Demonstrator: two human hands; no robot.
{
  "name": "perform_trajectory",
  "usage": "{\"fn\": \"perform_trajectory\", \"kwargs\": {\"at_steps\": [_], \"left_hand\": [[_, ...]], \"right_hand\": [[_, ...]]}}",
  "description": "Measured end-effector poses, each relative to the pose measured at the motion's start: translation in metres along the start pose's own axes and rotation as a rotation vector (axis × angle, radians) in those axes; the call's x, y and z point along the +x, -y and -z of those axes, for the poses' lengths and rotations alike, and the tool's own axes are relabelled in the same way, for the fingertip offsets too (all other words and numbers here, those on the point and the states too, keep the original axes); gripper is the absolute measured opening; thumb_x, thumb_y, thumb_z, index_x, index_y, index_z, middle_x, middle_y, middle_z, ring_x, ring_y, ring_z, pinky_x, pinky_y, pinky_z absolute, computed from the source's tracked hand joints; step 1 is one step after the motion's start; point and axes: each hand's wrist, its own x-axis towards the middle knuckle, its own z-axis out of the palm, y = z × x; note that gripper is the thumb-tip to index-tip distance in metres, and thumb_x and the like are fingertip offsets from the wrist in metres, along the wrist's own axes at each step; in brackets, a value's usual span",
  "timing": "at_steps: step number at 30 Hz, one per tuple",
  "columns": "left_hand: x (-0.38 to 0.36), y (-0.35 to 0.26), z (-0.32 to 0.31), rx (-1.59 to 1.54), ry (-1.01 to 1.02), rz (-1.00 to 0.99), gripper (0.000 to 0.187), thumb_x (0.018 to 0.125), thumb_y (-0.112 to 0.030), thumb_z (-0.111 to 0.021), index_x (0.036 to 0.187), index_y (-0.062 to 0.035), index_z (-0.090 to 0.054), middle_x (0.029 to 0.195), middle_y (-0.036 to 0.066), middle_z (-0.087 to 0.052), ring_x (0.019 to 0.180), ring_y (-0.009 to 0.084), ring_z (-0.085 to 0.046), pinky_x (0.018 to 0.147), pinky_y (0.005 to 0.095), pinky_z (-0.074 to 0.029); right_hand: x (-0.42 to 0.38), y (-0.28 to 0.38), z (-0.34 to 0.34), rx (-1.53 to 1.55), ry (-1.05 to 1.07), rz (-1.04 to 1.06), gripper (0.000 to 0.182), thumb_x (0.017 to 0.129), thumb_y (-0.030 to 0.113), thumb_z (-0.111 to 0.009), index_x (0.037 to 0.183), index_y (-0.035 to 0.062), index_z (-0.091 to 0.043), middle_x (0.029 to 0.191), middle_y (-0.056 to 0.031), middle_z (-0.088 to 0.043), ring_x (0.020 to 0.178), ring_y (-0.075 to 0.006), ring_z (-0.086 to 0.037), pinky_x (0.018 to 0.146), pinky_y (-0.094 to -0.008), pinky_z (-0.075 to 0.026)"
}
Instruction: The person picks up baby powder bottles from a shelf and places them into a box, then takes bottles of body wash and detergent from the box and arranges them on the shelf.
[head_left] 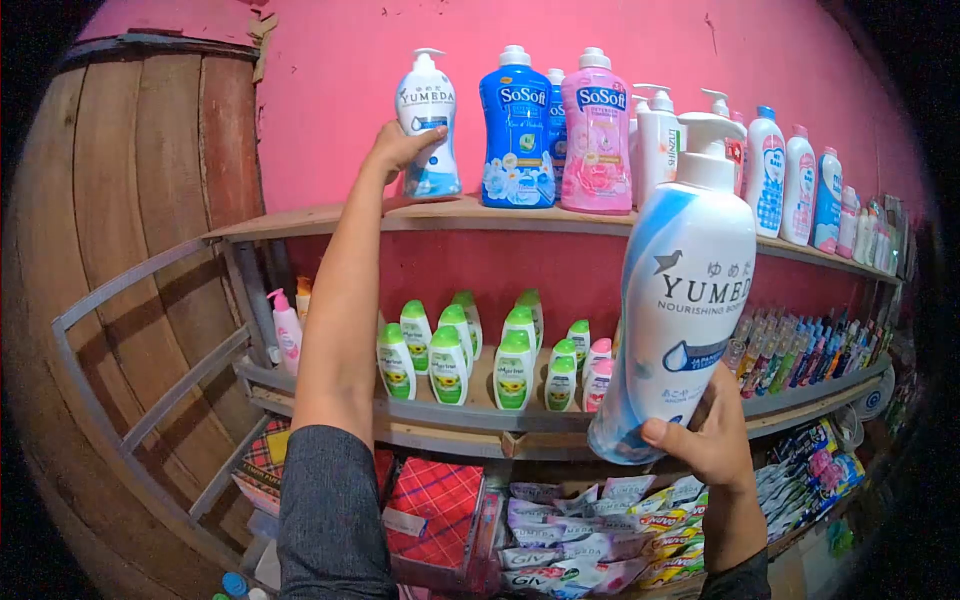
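Observation:
On the left of the top shelf stands a white and blue Yumeda pump bottle [426, 165], upright, with my left hand [403, 148] wrapped round its middle from the left. My right hand [708, 430] grips a second, closer Yumeda bottle [685, 290] low on its body. That bottle is in the air in front of the shelves, tilted slightly, its pump top to the upper right. A blue SoSoft bottle [517, 130] and a pink SoSoft bottle [597, 135] stand to the right of the shelved Yumeda bottle.
The top shelf's edge [500, 215] also bears white pump bottles and powder bottles [765, 170] at the right. Green and white bottles [448, 365] stand on the middle shelf. Packets [570, 540] and a red plaid box [435, 510] lie below. A metal rail [130, 285] juts out left.

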Motion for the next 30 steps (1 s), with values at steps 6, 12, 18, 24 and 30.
{"fn": "perform_trajectory", "kwargs": {"at_steps": [6,12,18,24,30], "left_hand": [[0.008,0.003,-0.009,0.013,0.134,0.079,0.054,0.078,-0.031,-0.081,0.116,0.0002,-0.060,0.104,0.012,-0.067,0.096,0.0209,-0.065,0.084,0.0362,-0.054],[0.010,0.008,-0.005,0.000,0.276,0.096,0.065,0.078,-0.035,-0.081,0.126,-0.0029,-0.053,0.115,0.012,-0.064,0.105,0.0233,-0.062,0.088,0.0423,-0.052],[-0.008,-0.013,0.000,0.304,0.259,0.302,0.070,0.068,-0.035,-0.088,0.124,-0.0078,-0.057,0.116,0.010,-0.065,0.110,0.0256,-0.061,0.091,0.0513,-0.048],[0.004,0.000,0.003,0.296,0.327,0.238,0.070,0.065,-0.035,-0.090,0.121,-0.0043,-0.059,0.117,0.015,-0.065,0.106,0.0277,-0.063,0.089,0.0483,-0.051],[0.007,0.008,-0.003,0.325,0.239,0.275,0.069,0.070,-0.035,-0.087,0.122,-0.0017,-0.057,0.116,0.017,-0.065,0.104,0.0292,-0.064,0.086,0.0467,-0.054]], "right_hand": [[0.007,-0.002,-0.001,-0.015,0.008,-0.004,0.072,0.068,0.011,-0.085,0.127,-0.0045,-0.046,0.116,-0.0148,-0.062,0.106,-0.0212,-0.062,0.093,-0.0352,-0.049],[0.013,-0.014,-0.002,0.034,-0.070,0.005,0.072,0.067,0.012,-0.086,0.126,-0.0047,-0.047,0.115,-0.0146,-0.063,0.105,-0.0218,-0.062,0.093,-0.0357,-0.050],[0.028,-0.025,-0.005,0.016,-0.089,0.007,0.072,0.067,0.014,-0.086,0.125,-0.0034,-0.048,0.113,-0.0134,-0.063,0.104,-0.0212,-0.063,0.092,-0.0348,-0.050],[0.035,-0.030,-0.004,-0.002,-0.058,-0.002,0.071,0.068,0.016,-0.086,0.125,-0.0031,-0.048,0.112,-0.0126,-0.064,0.103,-0.0196,-0.063,0.091,-0.0339,-0.050],[0.031,-0.031,0.000,-0.039,-0.016,0.034,0.069,0.069,0.017,-0.085,0.124,-0.0034,-0.049,0.112,-0.0126,-0.064,0.102,-0.0194,-0.063,0.091,-0.0335,-0.050]]}}
